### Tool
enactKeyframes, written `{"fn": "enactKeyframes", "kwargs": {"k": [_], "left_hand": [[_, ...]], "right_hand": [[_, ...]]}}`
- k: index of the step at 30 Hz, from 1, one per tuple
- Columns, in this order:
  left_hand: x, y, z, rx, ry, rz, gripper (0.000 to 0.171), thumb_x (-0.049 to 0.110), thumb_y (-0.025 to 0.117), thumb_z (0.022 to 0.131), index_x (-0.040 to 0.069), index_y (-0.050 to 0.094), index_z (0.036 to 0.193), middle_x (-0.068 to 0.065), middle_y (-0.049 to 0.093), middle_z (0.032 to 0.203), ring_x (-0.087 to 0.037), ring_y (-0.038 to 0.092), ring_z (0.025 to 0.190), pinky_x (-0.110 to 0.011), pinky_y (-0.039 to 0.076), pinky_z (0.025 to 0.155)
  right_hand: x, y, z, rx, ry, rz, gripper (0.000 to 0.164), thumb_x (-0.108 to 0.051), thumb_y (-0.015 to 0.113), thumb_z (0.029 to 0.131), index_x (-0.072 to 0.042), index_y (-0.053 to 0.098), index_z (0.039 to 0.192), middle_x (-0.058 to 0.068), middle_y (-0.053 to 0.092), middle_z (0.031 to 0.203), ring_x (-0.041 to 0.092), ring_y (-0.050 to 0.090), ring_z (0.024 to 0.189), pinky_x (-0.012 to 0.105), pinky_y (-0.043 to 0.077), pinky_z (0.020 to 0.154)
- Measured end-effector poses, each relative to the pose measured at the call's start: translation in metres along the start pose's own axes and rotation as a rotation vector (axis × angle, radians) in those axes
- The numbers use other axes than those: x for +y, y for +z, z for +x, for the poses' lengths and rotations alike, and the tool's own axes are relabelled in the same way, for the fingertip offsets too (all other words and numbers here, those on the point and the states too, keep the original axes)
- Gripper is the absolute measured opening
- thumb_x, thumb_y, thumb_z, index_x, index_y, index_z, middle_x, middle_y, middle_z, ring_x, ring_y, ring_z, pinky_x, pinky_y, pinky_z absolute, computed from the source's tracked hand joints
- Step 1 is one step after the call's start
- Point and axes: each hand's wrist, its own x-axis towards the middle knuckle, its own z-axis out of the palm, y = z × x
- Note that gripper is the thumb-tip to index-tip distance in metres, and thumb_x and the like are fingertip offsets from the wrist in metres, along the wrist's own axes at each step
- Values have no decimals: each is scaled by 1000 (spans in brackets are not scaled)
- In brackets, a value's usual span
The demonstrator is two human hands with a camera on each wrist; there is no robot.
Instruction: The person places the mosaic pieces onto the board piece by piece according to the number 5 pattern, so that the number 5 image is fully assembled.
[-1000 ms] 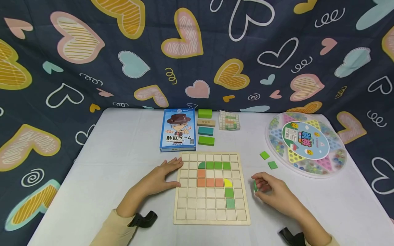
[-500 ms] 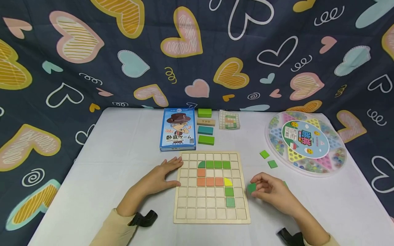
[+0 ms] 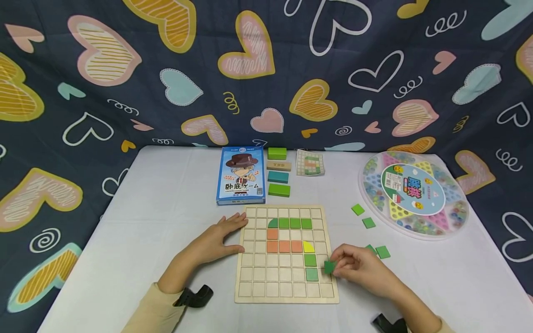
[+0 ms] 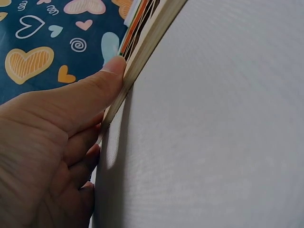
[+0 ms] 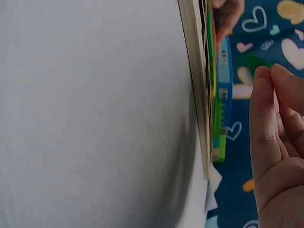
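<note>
My right hand (image 3: 366,270) pinches a small green square tile (image 3: 329,267) between thumb and fingertips, over the right edge of the wooden grid board (image 3: 254,277). In the right wrist view the pinched green tile (image 5: 256,62) is blurred. My left hand (image 3: 214,243) rests against the board's left edge; in the left wrist view its thumb (image 4: 102,83) touches the rim. On the board lie a row of green tiles (image 3: 295,223), several orange tiles (image 3: 284,247), a yellow tile (image 3: 308,247), and a teal-green tile (image 3: 312,274) low on the right.
Loose green tiles (image 3: 382,252) lie right of the board, more (image 3: 368,223) beside the round marble game box (image 3: 437,180). Behind the board stand a blue game box (image 3: 240,175), several small blocks (image 3: 279,190) and a pattern card (image 3: 310,163).
My right hand has moved left and nearer to me with the green tile, from beside the board to over its right edge. Loose green tiles behind it are uncovered. The left hand stays put.
</note>
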Motion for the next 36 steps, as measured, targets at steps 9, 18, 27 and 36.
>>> {"fn": "enactKeyframes", "kwargs": {"k": [9,18,27,36], "left_hand": [[0,0,1,1,-4,0,74,38,73,80,6,45,141,-7,35,152,-26,27,143,-48,17,119],[-1,0,0,9,-28,8,74,38,74,79,9,45,141,-4,35,152,-23,27,143,-45,18,119],[0,2,0,19,-12,5,74,37,75,79,8,46,140,-6,36,151,-26,29,142,-47,19,118],[-2,2,-1,3,-26,-7,74,38,73,80,9,44,142,-3,33,153,-23,26,143,-45,17,119]], "right_hand": [[4,8,2,-52,-50,-89,17,-14,70,85,-4,63,96,8,68,87,10,66,77,24,58,68],[2,13,14,-21,-121,-281,29,-23,74,82,-12,64,107,-1,66,99,9,62,81,21,55,69],[-1,21,30,-37,-133,-423,30,-20,74,82,-13,64,109,-5,58,91,6,55,78,19,53,67],[-9,29,42,-59,-130,-549,21,-11,74,80,-13,66,100,-8,55,90,3,51,74,16,49,63]]}}
